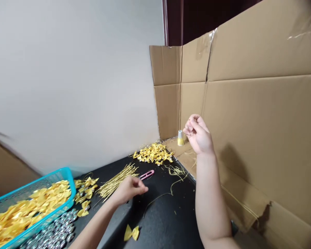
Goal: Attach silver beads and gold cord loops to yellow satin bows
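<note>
Low over the black table, my left hand has its thumb and index finger pinched together; anything between them is too small to see. My right hand is raised on the right, fingers curled into a pinch, and what it holds cannot be made out. Just left of it in the picture stands a spool of yellow thread. A thin loose thread runs over the table between my arms. One yellow ribbon bow lies near the front. Beside my left hand are a pink-handled tool and a bundle of gold twist ties.
A turquoise basket of yellow bows stands at left, with silvery beads along its side. Bows with beads lie near it; another pile of bows sits at the back. Cardboard walls enclose the right side.
</note>
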`<action>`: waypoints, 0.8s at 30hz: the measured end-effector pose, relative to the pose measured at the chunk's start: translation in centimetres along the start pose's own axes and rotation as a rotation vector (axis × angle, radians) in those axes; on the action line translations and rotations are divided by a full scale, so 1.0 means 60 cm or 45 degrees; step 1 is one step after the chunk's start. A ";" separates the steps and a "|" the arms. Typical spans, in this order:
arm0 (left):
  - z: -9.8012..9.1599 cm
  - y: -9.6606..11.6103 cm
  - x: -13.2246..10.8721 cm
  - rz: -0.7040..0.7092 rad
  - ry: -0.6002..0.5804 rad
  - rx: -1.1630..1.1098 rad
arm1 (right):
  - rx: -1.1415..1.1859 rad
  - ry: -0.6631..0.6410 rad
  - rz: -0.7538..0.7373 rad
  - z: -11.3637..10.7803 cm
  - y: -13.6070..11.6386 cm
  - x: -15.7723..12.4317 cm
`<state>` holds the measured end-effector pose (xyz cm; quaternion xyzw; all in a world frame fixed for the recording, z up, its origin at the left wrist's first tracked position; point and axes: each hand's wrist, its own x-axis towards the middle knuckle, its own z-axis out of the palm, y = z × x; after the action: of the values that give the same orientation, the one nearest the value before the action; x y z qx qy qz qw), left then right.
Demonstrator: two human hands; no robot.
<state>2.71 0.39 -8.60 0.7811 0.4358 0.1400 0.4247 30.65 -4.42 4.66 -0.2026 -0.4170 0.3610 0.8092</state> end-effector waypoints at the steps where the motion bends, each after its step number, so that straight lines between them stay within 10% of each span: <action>1: 0.014 0.020 0.021 0.044 0.013 0.022 | 0.002 -0.012 0.008 0.001 -0.003 -0.001; 10: 0.077 0.129 0.172 0.265 -0.117 0.007 | 0.004 -0.019 0.033 -0.011 -0.025 -0.007; 17: 0.060 0.138 0.164 0.415 0.077 -0.080 | 0.055 0.003 0.007 -0.017 -0.038 -0.010; 24: 0.022 0.225 0.091 0.660 0.231 -0.345 | -0.095 -0.349 0.276 0.029 -0.005 -0.027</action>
<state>14.27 0.53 0.38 0.7868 0.2355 0.3698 0.4344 28.73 -5.79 5.00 -0.2252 -0.5121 0.4546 0.6931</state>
